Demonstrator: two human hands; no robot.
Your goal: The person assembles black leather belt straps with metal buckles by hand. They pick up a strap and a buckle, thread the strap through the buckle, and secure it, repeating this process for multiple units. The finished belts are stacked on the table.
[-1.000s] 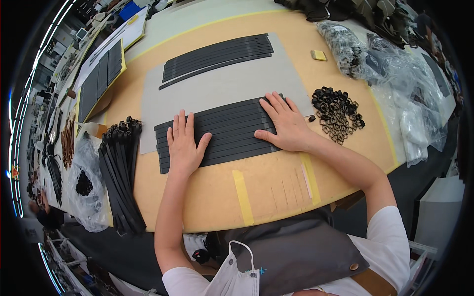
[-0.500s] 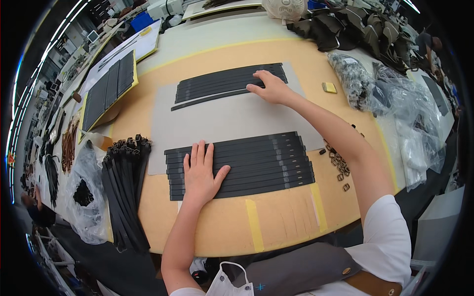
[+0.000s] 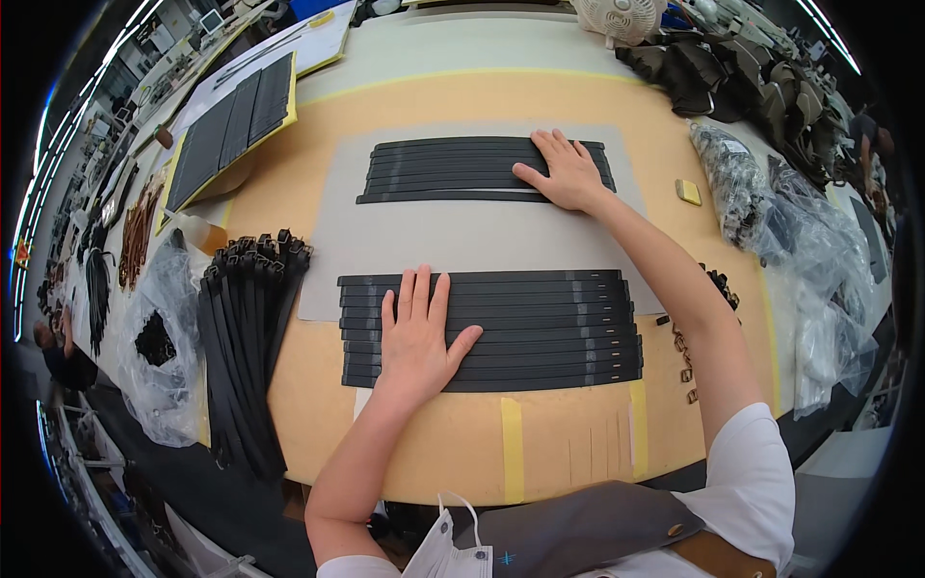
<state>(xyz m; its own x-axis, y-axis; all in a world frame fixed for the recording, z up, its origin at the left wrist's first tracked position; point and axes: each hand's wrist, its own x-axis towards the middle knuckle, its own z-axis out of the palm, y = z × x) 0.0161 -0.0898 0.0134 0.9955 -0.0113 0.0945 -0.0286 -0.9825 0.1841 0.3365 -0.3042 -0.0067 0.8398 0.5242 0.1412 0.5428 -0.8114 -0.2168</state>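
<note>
My left hand (image 3: 416,337) lies flat, fingers spread, on the left part of a near row of black straps (image 3: 520,332) laid side by side. Small slits show near the right ends of these straps. Farther off, my right hand (image 3: 568,173) rests with fingers stretched out on the right end of a second row of black straps (image 3: 453,169). The nearest strap of that far row lies slightly apart, with a narrow gap along part of it. Beneath the far row is a grey sheet (image 3: 462,231), which reaches under the near row's upper edge.
A bundle of black straps with buckles (image 3: 246,337) hangs over the table's left edge beside a clear plastic bag (image 3: 159,376). At left leans a board with black strips (image 3: 231,125). Small metal loops (image 3: 686,361), a yellow block (image 3: 688,192) and plastic bags (image 3: 809,260) are at right.
My right hand has come down flatter onto the far row. The separate strap there has moved closer to the others. The whole view has shifted slightly, while my left hand stays on the near row.
</note>
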